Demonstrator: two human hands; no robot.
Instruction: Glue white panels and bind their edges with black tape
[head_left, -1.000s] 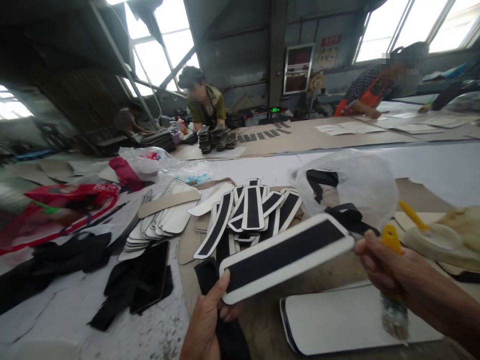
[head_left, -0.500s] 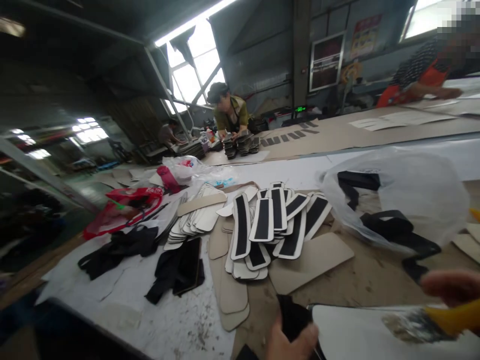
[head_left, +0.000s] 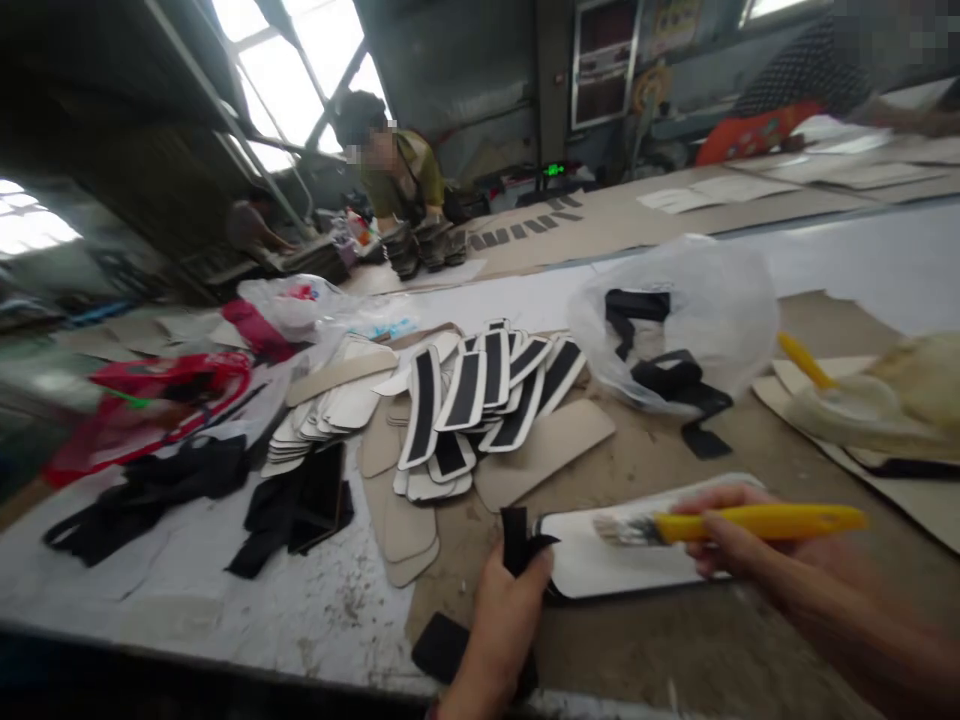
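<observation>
Supervisor: Head view, the only one. What do you hold?

Me: My right hand (head_left: 765,555) is closed around the yellow-handled flat paintbrush (head_left: 675,527), bristles at the face of the long white round-cornered panel (head_left: 626,562), which lies on the brown-covered part of the table (head_left: 615,660). My left hand (head_left: 501,610) pinches a black fabric strip (head_left: 514,535) between thumb and fingers, just beside that panel's left end.

Supervisor: Progress?

Me: Partial, in my judgement. Beyond my hands lies a loose pile of white-edged panels with black centre bands (head_left: 461,392); those I would enter as done. The face under the brush shows no band, so I enter it as unfinished. More black bands of fabric (head_left: 667,375) lie in the translucent plastic bag (head_left: 724,330), one end trailing out. The fanned stack of plain white panels (head_left: 349,412) shows no bands; whether it belongs to the same lot, I cannot tell.

Supervisor: Anything obscured?

Me: My left fingers cover part of the strip. A dark edge shows beneath the white panel, so the layers there are uncertain. Whether the bristles press or carry anything is too blurred to say. My right forearm is blurred and cut off.
</observation>
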